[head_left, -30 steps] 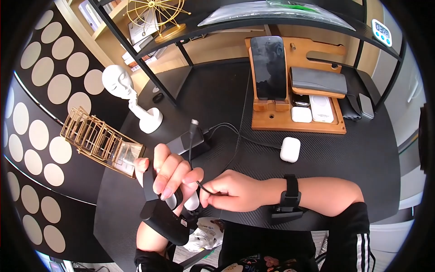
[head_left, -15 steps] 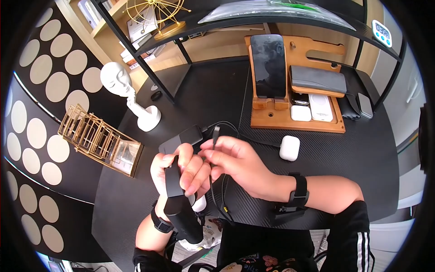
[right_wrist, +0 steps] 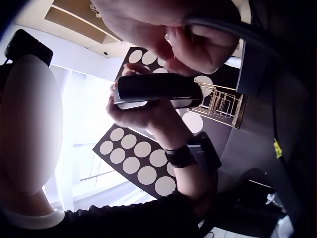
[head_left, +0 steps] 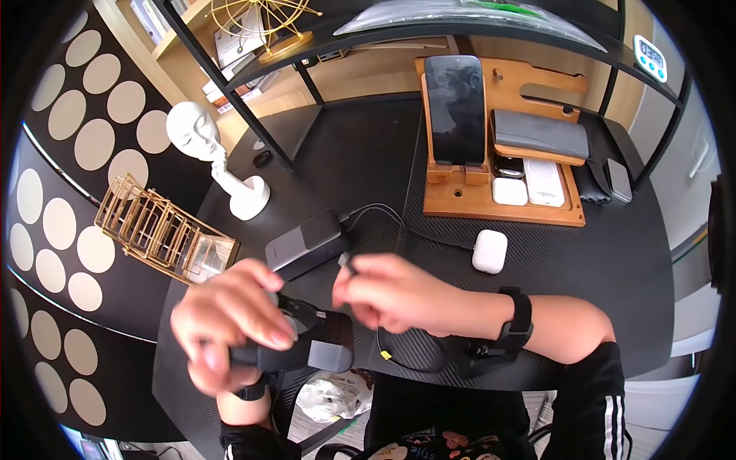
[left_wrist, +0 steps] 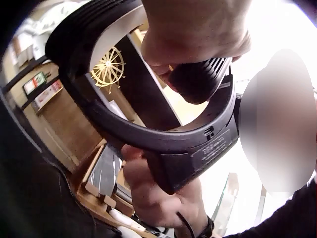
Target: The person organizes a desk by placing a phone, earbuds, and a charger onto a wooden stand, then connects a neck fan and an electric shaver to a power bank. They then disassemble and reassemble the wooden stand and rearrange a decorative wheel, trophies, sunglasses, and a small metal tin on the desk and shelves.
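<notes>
My left hand (head_left: pixel 230 314) grips a black loop-shaped electronic device (head_left: pixel 333 333) low over the near side of the desk. In the left wrist view the device (left_wrist: pixel 168 141) has a slotted grille, a small port and a printed label on its band. To its right, my right hand (head_left: pixel 399 295) pinches a black charging cable (head_left: pixel 379 343) near its plug (head_left: pixel 344 261), which points up and left. The cable hangs below that hand with a yellow tag on it. The right wrist view catches the cable (right_wrist: pixel 233 27) crossing close under the right hand's fingers.
Behind the hands lies a grey power bank (head_left: pixel 307 244) with a cord plugged in. A white earbud case (head_left: pixel 491 251) sits right of it. Farther back stands a wooden stand (head_left: pixel 445 203) with a phone (head_left: pixel 455 111). A white face statue (head_left: pixel 249 198) and a gold wire rack (head_left: pixel 165 230) are left.
The hands were close together half a second ago and are now apart. My left hand has moved left and turned the device sideways; my right hand has dropped slightly with the cable.
</notes>
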Motion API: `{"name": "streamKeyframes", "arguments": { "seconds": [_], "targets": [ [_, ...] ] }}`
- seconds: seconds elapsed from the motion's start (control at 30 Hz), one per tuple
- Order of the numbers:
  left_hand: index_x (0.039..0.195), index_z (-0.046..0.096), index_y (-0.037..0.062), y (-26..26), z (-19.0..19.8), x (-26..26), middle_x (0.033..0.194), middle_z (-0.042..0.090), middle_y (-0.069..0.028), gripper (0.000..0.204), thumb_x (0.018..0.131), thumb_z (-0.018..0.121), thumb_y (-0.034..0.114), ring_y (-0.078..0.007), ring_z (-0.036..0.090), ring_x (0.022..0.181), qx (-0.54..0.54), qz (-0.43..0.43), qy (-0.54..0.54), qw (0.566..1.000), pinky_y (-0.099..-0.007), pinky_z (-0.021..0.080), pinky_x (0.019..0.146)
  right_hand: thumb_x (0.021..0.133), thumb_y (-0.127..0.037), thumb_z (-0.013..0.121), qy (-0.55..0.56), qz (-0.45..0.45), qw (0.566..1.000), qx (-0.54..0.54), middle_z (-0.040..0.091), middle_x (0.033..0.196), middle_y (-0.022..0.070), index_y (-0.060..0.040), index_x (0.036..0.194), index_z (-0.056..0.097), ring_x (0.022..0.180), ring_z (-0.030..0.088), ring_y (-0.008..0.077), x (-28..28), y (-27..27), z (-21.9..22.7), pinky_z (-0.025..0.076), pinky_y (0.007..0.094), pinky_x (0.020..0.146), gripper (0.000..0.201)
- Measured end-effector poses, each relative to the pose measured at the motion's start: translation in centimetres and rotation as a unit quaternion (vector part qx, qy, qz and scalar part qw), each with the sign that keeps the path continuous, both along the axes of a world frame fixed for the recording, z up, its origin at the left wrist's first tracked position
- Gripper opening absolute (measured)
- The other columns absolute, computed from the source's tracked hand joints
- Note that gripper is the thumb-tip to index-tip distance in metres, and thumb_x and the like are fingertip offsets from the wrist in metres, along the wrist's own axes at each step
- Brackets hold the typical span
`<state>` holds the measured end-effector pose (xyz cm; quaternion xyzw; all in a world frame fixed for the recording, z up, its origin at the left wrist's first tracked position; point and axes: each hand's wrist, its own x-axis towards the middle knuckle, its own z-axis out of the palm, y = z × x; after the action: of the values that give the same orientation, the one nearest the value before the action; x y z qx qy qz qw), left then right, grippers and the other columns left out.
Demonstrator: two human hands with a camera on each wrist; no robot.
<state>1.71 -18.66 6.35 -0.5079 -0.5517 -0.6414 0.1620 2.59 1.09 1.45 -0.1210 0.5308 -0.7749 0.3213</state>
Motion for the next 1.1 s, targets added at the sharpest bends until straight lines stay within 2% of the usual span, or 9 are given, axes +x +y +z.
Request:
{"name": "streamKeyframes", "arguments": {
  "seconds": [0.17,0.2,0.3,0.43,0.6,0.7,0.77,0.8,1.1],
  "targets": [
    [0.061,0.044,0.0125,-0.1,1.3,3.2,0.067,0.065,-0.0026,0.028,0.081,0.06,0.024,-0.0153,0.063,0.059,-0.109,0.117,0.171,0.972,-0.0319,0.048,0.07,0.094,-0.033,0.048,-0.064,0.132,0.985,0.087,0.055,0.066,0.0031,-0.0096,0.099,0.051,0.043,0.029,0.0006,-0.6,0.0,-0.4,0.018,0.0174,0.038,0.024],
    [0.062,0.044,0.0123,1.5,0.0,3.7,0.062,0.063,-0.0025,0.024,0.08,0.052,0.026,-0.0136,0.059,0.053,-0.038,0.165,0.212,0.963,-0.0302,0.042,0.067,0.094,-0.03,0.048,-0.075,0.153,0.983,0.068,0.06,0.075,0.0038,-0.0091,0.108,0.051,0.045,0.038,0.0004,-1.0,0.0,-0.8,0.022,0.0161,0.038,0.025],
    [0.062,0.045,0.0115,1.0,1.5,4.3,0.065,0.065,-0.0029,0.033,0.087,0.053,0.032,-0.0133,0.062,0.057,-0.249,0.126,0.379,0.882,-0.0272,0.047,0.063,0.095,-0.026,0.049,-0.092,0.095,0.991,-0.023,0.063,0.083,0.0034,-0.0079,0.118,0.049,0.053,0.047,0.0003,0.0,-0.5,-0.2,0.029,0.0146,0.04,0.03],
    [0.066,0.045,0.013,1.4,0.4,4.0,0.069,0.065,-0.0024,0.035,0.09,0.051,0.037,-0.0115,0.062,0.06,-0.216,0.155,0.486,0.833,-0.0256,0.049,0.065,0.092,-0.017,0.054,-0.015,0.067,0.991,-0.114,0.064,0.094,0.0048,-0.0085,0.124,0.046,0.067,0.055,0.0001,0.1,-0.1,0.1,0.033,0.0134,0.045,0.034],
    [0.068,0.045,0.0132,1.7,-0.2,3.6,0.069,0.065,-0.0018,0.033,0.09,0.052,0.036,-0.0101,0.061,0.059,-0.201,0.156,0.51,0.822,-0.0235,0.049,0.065,0.086,-0.006,0.052,0.013,0.052,0.989,-0.135,0.062,0.097,0.0051,-0.0068,0.125,0.046,0.079,0.059,0.0052,0.0,0.4,0.4,0.041,0.0152,0.052,0.039],
    [0.068,0.045,0.0145,2.3,-0.2,3.7,0.072,0.062,0.0012,0.026,0.086,0.056,0.031,-0.0078,0.058,0.06,-0.199,0.137,0.541,0.805,-0.0222,0.05,0.066,0.083,-0.003,0.051,0.049,0.028,0.986,-0.16,0.058,0.1,0.0044,-0.0046,0.123,0.047,0.088,0.061,0.0097,0.1,0.0,0.1,0.047,0.0194,0.067,0.04],
    [0.069,0.052,0.0048,2.8,0.5,4.5,0.076,0.063,-0.0121,0.012,0.081,0.052,0.009,-0.0162,0.058,0.061,-0.212,0.116,0.503,0.83,-0.0273,0.053,0.063,0.082,-0.001,0.051,0.1,0.029,0.981,-0.162,0.055,0.102,0.0039,-0.0026,0.121,0.048,0.095,0.062,0.0128,0.1,0.0,-0.1,0.047,0.0237,0.081,0.038],
    [0.062,0.052,0.0069,2.8,0.6,4.7,0.073,0.067,-0.0107,0.015,0.075,0.053,0.015,-0.0173,0.064,0.064,-0.215,0.124,0.515,0.821,-0.0298,0.057,0.071,0.082,-0.001,0.051,0.1,0.029,0.981,-0.162,0.055,0.102,0.0039,-0.0026,0.121,0.048,0.095,0.062,0.0128,0.1,0.0,-0.1,0.047,0.0237,0.081,0.038],
    [0.062,0.053,0.008,3.2,0.8,4.8,0.07,0.066,-0.0108,0.012,0.073,0.052,0.013,-0.0179,0.063,0.062,-0.216,0.093,0.534,0.812,-0.0293,0.055,0.073,0.081,0.001,0.051,0.127,0.02,0.979,-0.16,0.057,0.096,0.0045,-0.0013,0.114,0.05,0.09,0.061,0.0112,0.6,0.0,0.1,0.046,0.0247,0.083,0.033]
  ]
}}
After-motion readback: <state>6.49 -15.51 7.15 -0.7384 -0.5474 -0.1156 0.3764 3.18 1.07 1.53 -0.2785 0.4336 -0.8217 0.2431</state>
